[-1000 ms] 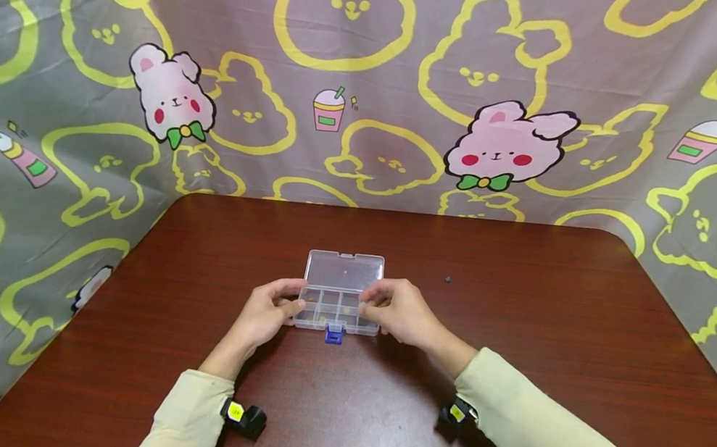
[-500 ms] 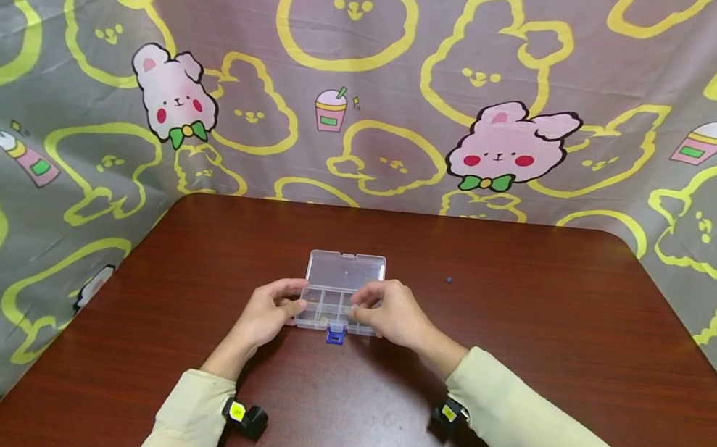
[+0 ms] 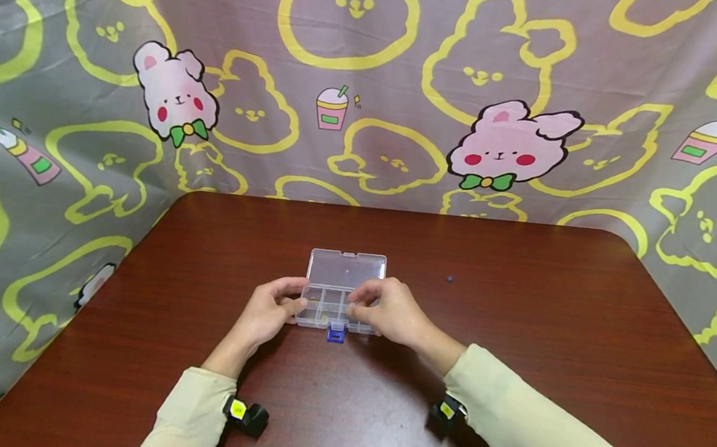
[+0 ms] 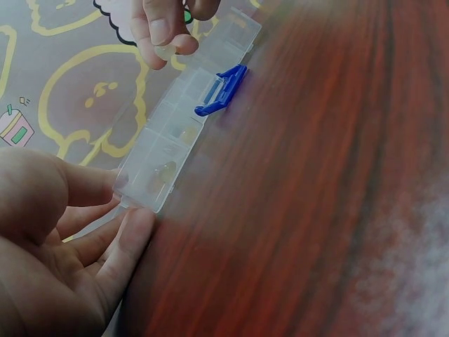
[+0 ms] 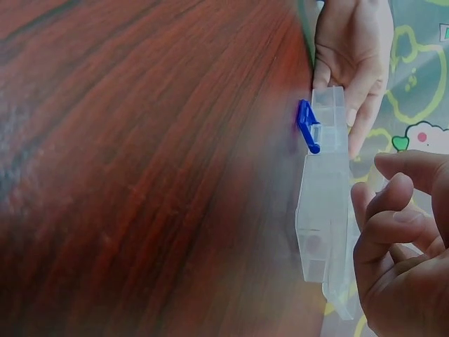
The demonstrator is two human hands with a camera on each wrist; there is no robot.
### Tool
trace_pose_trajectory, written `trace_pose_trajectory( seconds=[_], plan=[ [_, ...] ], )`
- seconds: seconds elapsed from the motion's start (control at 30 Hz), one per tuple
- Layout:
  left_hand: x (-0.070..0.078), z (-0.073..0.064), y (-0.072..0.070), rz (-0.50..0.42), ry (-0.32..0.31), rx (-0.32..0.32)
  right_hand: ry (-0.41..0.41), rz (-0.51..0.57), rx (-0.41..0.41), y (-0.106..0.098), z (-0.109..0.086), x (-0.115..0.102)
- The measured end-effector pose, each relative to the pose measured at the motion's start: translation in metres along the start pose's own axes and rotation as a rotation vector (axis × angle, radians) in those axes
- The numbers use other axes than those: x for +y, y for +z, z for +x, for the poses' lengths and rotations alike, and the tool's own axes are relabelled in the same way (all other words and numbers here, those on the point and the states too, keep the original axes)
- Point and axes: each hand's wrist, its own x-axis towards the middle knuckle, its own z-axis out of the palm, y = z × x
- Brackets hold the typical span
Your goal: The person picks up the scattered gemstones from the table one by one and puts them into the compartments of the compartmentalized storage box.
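A clear plastic compartment box stands on the table with its lid raised at the back. Its blue latch hangs at the front. My left hand grips the box's left end between thumb and fingers. Over the right-hand compartments, my right hand pinches a small pale, translucent piece, seen in the left wrist view. A yellowish piece lies in the left front compartment, and another yellowish piece in the one beside it. My right fingers hide part of the box in the head view.
One small dark piece lies on the brown table, to the right behind the box. A patterned curtain hangs behind the table and along its sides. Each sleeve carries a black wrist camera.
My right hand has moved a little left over the box, from its right end toward the middle. The left hand keeps its grip in the same place.
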Motion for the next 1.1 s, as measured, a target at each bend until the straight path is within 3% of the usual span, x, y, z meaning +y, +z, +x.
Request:
trace_pose_trajectory(
  seconds=[0.5,1.1],
  plan=[
    [0.002,0.000,0.001,0.013,0.002,0.001,-0.012,0.004,0.047,-0.018,-0.005,0.007],
    [0.001,-0.002,0.001,0.038,-0.017,0.012,0.144,-0.035,0.244,-0.087,-0.017,0.058]
  ],
)
